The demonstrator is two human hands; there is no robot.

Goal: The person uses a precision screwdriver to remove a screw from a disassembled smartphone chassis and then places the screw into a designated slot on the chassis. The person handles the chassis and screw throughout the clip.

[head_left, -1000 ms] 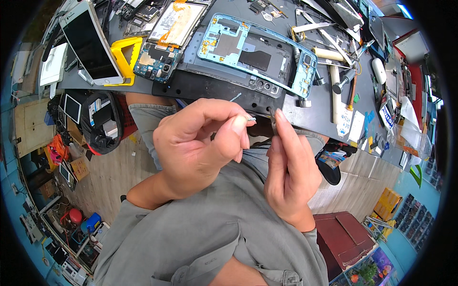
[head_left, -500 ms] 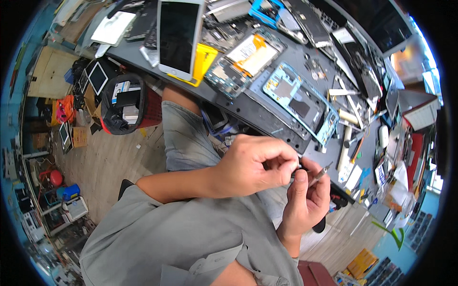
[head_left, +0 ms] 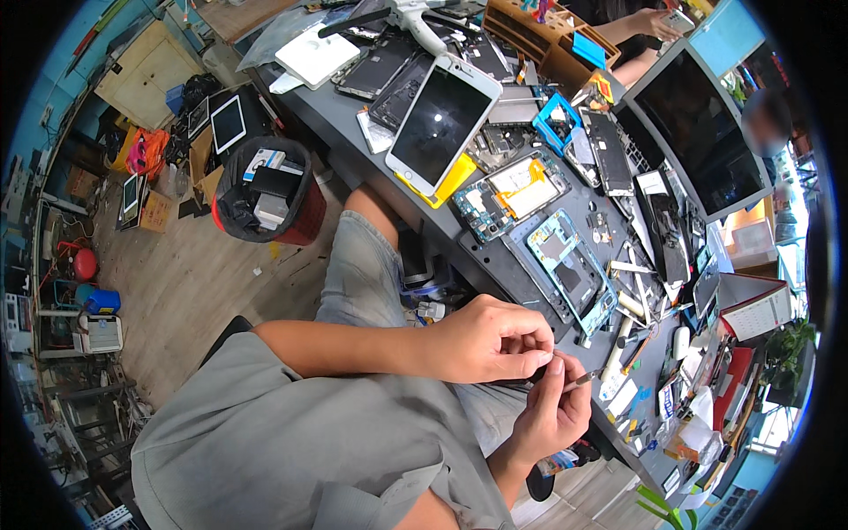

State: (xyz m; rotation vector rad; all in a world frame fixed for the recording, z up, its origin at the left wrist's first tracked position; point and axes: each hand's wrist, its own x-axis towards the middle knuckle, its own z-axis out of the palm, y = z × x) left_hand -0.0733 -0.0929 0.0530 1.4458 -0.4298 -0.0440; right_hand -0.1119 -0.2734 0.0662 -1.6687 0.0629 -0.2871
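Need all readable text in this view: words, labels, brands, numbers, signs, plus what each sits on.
No quotes: I don't copy print or brands. By item:
Blue-and-white label: bold lettering, not copied.
Standing calendar: marks too small to read.
White battery: any print too small.
Brown carton on the floor: marks too blurred.
Slim metal tool in the right hand: no print I can make out.

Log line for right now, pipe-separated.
Left hand: pinched, contents unclear | right hand: holds slim tool | nearby: light-blue phone frame
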